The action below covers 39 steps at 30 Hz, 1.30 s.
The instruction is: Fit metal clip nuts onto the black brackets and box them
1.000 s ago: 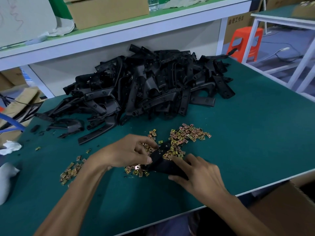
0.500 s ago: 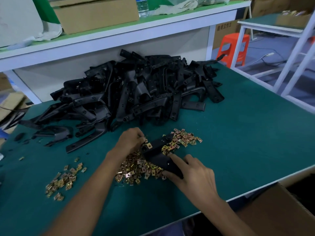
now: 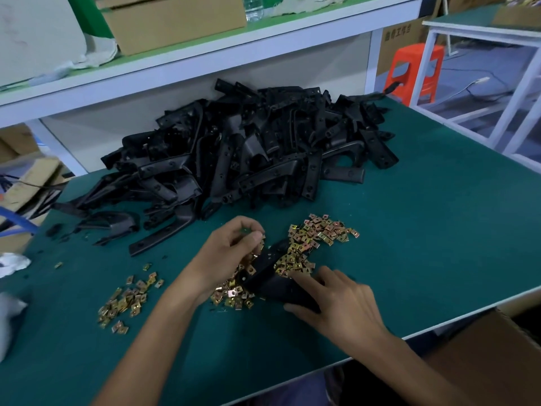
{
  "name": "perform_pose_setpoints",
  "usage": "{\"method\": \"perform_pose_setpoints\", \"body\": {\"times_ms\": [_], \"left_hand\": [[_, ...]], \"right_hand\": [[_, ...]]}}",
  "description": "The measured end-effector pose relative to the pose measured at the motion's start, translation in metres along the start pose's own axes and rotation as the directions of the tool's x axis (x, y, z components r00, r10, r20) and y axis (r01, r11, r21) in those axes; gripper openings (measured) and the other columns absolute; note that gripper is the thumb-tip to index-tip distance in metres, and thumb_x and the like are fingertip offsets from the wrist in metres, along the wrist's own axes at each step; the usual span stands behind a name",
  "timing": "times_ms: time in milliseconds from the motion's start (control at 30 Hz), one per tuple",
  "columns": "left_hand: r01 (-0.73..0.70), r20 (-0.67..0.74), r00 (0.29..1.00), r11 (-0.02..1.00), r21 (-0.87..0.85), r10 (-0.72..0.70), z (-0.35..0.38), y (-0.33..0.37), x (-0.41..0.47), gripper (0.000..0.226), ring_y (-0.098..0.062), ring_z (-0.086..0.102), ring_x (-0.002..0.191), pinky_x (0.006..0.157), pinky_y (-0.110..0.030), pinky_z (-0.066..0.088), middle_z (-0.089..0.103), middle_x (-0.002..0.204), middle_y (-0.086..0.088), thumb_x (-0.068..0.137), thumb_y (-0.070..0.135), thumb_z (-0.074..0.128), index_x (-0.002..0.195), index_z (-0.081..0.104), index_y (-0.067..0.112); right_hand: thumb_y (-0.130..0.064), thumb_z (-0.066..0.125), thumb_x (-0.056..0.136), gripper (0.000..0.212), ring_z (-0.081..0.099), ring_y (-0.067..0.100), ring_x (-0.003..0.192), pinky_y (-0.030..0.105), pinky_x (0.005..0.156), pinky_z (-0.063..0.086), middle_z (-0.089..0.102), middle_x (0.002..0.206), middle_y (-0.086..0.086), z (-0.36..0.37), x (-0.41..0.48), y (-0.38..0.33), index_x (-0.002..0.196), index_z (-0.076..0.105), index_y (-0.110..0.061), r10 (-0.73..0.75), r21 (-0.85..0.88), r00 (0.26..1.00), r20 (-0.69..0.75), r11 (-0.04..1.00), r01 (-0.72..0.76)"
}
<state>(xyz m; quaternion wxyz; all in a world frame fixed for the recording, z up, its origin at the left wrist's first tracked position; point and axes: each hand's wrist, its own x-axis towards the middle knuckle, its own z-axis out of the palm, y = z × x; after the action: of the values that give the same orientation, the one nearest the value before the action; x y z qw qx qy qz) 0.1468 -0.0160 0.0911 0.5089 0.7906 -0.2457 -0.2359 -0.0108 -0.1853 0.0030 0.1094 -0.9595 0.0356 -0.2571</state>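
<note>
Bracket (image 3: 268,278) gripped on the bench (image 3: 424,244) among the nuts (image 3: 320,232)

The black bracket is laid slantwise near the front edge of the green bench, with its near end toward the right and its far end pointed up and away. The near end is gripped by the right hand (image 3: 342,306): the fingers are curled over the top and the thumb is tucked below. At the far end the left hand (image 3: 225,256) is seen with its fingers bent and drawn in against the thumb. A small gold nut (image 3: 254,255) appears to be pinched at the fingertips, just beside the bracket. A second nut (image 3: 251,270) is seen at the bracket's left edge; whether it is clipped on cannot be told.

The gold nuts are strewn in three patches. One is spread just beyond the bracket to the right, and one is gathered under and between the two hands, touching the bracket. A third patch (image 3: 126,300) is scattered well apart to the left.

Behind them a large heap (image 3: 248,153) of black brackets is piled at the back of the bench, below a white shelf (image 3: 205,58) on which a brown carton (image 3: 172,22) is stood. A cardboard box (image 3: 483,353) is seen off the front right corner, lower than the bench top; its inside is not shown. A white cloth (image 3: 11,263) is seen at the left edge, and an orange stool (image 3: 415,68) is stood on the floor beyond the right end
</note>
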Motion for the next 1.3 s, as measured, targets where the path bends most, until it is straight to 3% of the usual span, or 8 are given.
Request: {"method": "perform_pose_setpoints", "body": {"times_ms": [233,467,600,700,867,1000,1200,1300], "left_hand": [[0.078,0.007,0.997,0.996,-0.045,-0.078,0.002,-0.002,-0.010,0.031,0.000,0.068,0.095,0.083,-0.016,0.049,0.076,0.098,0.010,0.093,0.003,0.064,0.090,0.078,0.030],[0.077,-0.001,0.997,0.997,-0.010,-0.077,0.000,-0.005,-0.012,0.026,-0.016,0.065,0.088,0.092,-0.037,0.051,0.074,0.096,-0.007,0.093,0.007,0.064,0.087,0.079,0.027],[0.054,-0.021,0.998,0.998,-0.022,-0.054,0.002,-0.008,-0.013,0.021,-0.011,0.070,0.083,0.076,-0.018,0.054,0.076,0.092,-0.002,0.093,0.014,0.070,0.095,0.076,0.034],[0.073,-0.036,0.996,0.994,-0.078,-0.076,0.005,-0.008,-0.013,0.025,-0.011,0.071,0.080,0.070,-0.014,0.053,0.077,0.091,-0.003,0.091,0.013,0.072,0.100,0.076,0.036],[0.160,-0.087,0.977,0.944,-0.290,-0.193,0.013,-0.011,-0.015,0.013,-0.023,0.071,0.088,0.086,-0.035,0.055,0.077,0.095,-0.011,0.085,0.006,0.075,0.088,0.080,0.018],[0.200,-0.093,0.967,0.930,-0.308,-0.239,0.016,-0.012,-0.016,0.012,-0.025,0.070,0.086,0.082,-0.037,0.054,0.077,0.097,-0.011,0.084,0.007,0.077,0.083,0.080,0.018],[0.164,-0.136,0.971,0.964,-0.211,-0.195,0.032,-0.014,-0.023,0.022,-0.013,0.073,0.084,0.068,-0.016,0.053,0.078,0.092,0.005,0.081,0.008,0.081,0.098,0.075,0.021],[0.047,-0.288,0.955,0.997,-0.061,-0.063,0.054,-0.019,-0.029,0.033,0.001,0.070,0.085,0.070,-0.013,0.053,0.074,0.091,0.021,0.078,0.009,0.084,0.100,0.068,0.028]], "right_hand": [[-0.070,0.048,0.088,0.052,0.056,0.017,0.061,0.026,0.041,0.031,0.055,0.076,-0.007,0.000,0.000,-0.001,0.118,0.072,-0.035,-0.048,-0.007,0.999,-0.008,0.999,0.048],[-0.070,0.047,0.088,0.051,0.056,0.017,0.060,0.026,0.042,0.029,0.055,0.076,-0.007,0.001,-0.001,0.000,0.113,0.073,-0.034,-0.071,-0.028,0.997,-0.008,0.997,0.071],[-0.071,0.047,0.089,0.053,0.055,0.016,0.060,0.028,0.041,0.031,0.054,0.077,-0.007,0.002,-0.002,0.001,0.115,0.073,-0.033,-0.079,-0.026,0.997,-0.011,0.997,0.079],[-0.070,0.051,0.088,0.051,0.055,0.016,0.061,0.027,0.042,0.029,0.054,0.078,-0.007,0.002,-0.002,0.001,0.116,0.073,-0.033,-0.082,-0.023,0.997,-0.011,0.996,0.082],[-0.069,0.059,0.087,0.048,0.055,0.015,0.063,0.025,0.045,0.025,0.055,0.079,-0.007,0.005,-0.003,0.002,0.119,0.072,-0.034,-0.092,-0.029,0.995,-0.024,0.995,0.092],[-0.068,0.052,0.090,0.051,0.054,0.016,0.062,0.025,0.045,0.026,0.055,0.079,-0.007,0.005,-0.003,0.003,0.121,0.071,-0.032,-0.103,-0.026,0.995,-0.016,0.994,0.102],[-0.070,0.043,0.091,0.055,0.056,0.017,0.060,0.027,0.040,0.031,0.057,0.080,-0.007,0.005,-0.002,0.000,0.121,0.070,-0.033,-0.045,-0.045,0.999,0.015,0.998,0.045],[-0.071,0.043,0.090,0.054,0.056,0.016,0.061,0.026,0.041,0.028,0.056,0.079,-0.009,0.005,-0.002,0.000,0.121,0.069,-0.035,-0.032,-0.065,0.999,0.038,0.997,0.034]]}}
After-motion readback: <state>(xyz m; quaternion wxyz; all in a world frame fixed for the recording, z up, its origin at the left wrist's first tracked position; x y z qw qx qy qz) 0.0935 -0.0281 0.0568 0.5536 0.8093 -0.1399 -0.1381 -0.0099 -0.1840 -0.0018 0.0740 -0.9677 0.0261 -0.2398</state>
